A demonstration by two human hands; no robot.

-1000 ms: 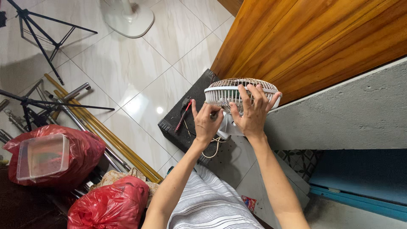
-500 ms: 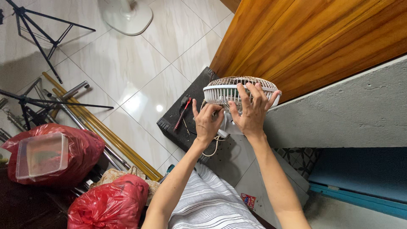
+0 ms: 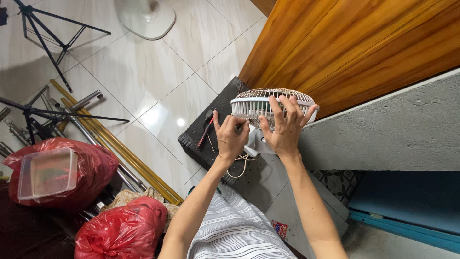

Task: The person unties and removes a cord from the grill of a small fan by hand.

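Two bare hands work on a small white plastic fan with a wire grille (image 3: 268, 103), which rests on a dark grey slab surface (image 3: 211, 129). The left hand (image 3: 231, 136) is closed around a tool at the grille's edge; the right hand (image 3: 286, 127) spreads over the grille, gripping it. The grille is still on. A red-handled screwdriver (image 3: 205, 133) lies beside them.
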